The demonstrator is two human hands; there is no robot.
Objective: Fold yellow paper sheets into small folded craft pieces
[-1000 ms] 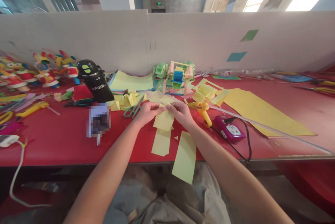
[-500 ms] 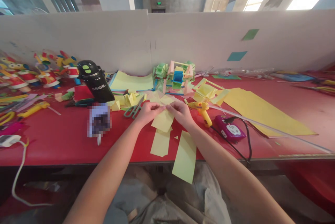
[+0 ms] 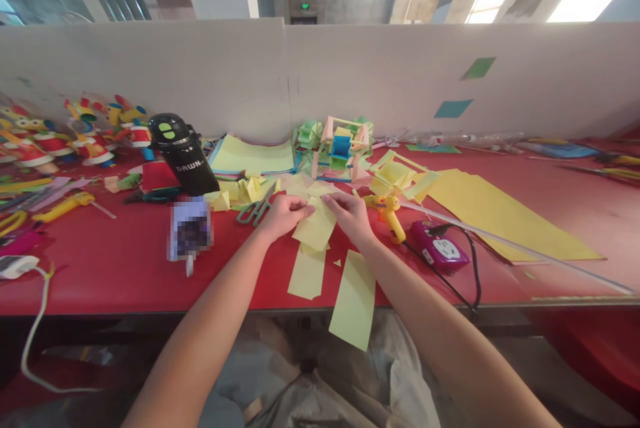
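Observation:
Between my two hands is a pale yellow sheet of paper (image 3: 316,228), tilted above the red table. My left hand (image 3: 287,216) pinches its upper left edge with thumb and fingertips. At the upper right edge, my right hand (image 3: 349,215) has its thumb and fingers closed on the same sheet. Below it lies a yellow paper strip (image 3: 306,275), partly covered by the held sheet. A larger yellow paper rectangle (image 3: 353,298) hangs over the front table edge near my right forearm. Green-handled scissors (image 3: 254,212) lie beside my left hand.
A yellow glue gun (image 3: 389,215) and a purple power socket (image 3: 443,246) with a black cable sit right of my hands. A black bottle (image 3: 181,156) stands left. Behind are a small paper-and-stick wheel model (image 3: 341,148) and stacked paper (image 3: 255,153). Yellow sheets (image 3: 505,215) lie right.
My hands have moved slightly apart, the right one a little to the right. The held paper has shifted slightly right and its upper edge shows more.

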